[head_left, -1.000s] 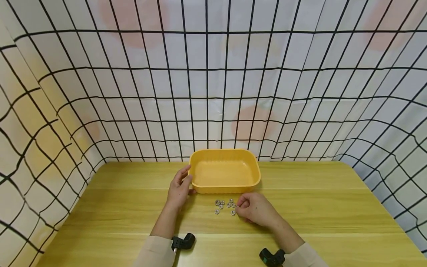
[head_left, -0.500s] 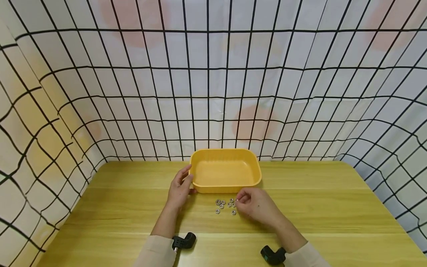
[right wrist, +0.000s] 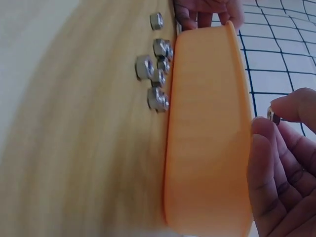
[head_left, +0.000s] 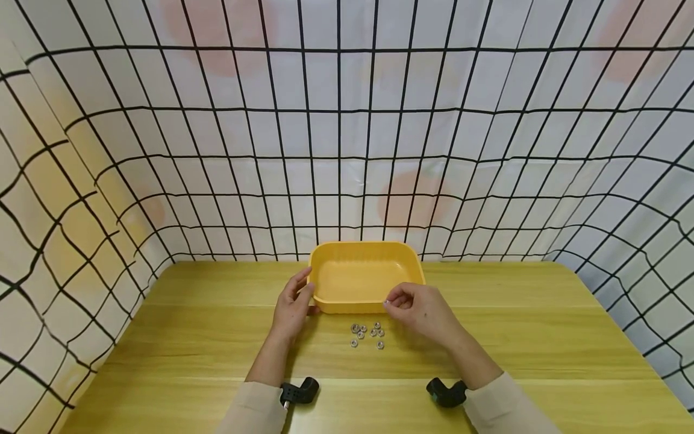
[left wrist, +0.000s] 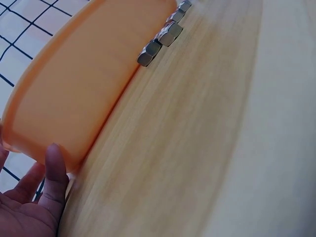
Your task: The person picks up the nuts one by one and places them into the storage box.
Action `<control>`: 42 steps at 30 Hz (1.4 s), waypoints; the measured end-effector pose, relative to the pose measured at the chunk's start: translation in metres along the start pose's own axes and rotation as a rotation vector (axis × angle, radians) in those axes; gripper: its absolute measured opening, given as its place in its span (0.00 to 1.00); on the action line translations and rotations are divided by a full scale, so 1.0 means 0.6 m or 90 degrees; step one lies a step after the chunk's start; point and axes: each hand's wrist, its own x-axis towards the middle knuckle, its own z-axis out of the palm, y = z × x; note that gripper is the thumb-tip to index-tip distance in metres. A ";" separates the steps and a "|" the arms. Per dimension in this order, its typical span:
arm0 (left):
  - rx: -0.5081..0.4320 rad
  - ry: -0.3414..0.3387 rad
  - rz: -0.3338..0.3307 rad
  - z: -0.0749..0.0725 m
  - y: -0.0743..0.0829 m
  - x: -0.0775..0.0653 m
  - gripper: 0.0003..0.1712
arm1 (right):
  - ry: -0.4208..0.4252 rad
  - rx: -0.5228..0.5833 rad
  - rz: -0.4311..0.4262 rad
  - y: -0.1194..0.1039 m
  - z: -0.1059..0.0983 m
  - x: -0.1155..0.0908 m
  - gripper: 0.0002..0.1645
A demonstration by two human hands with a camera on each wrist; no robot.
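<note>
My right hand [head_left: 422, 308] pinches a small metal nut [right wrist: 273, 116] between thumb and fingertips, at the front rim of the yellow plastic basin [head_left: 368, 307]. In the right wrist view that nut is held level with the basin's upper edge. My left hand [head_left: 291, 307] rests against the basin's left end; its thumb [left wrist: 56, 165] lies along the outer wall, with the fingers spread and partly hidden behind the corner. Several loose nuts [head_left: 355, 328] lie on the table in front of the basin, one of them larger than the others.
The basin stands on a wood-grain table [head_left: 515, 337] near its back edge. A white cloth with a black grid [head_left: 352, 132] hangs behind it and along both sides. Black camera mounts [head_left: 300, 392] sit at both wrists.
My right hand has lifted a nut from beside the group and carried it up and forward to the basin's front rim. My left hand stays at the basin's left end.
</note>
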 end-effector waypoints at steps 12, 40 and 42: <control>0.002 0.004 0.009 -0.001 0.000 0.002 0.25 | 0.031 -0.072 -0.050 -0.004 -0.009 0.035 0.06; 0.008 0.006 0.000 -0.001 -0.002 -0.001 0.25 | 0.030 -0.089 -0.036 -0.010 0.008 0.111 0.11; 0.007 0.005 0.001 -0.001 -0.002 -0.001 0.25 | 0.025 -0.086 -0.034 -0.010 0.009 0.115 0.11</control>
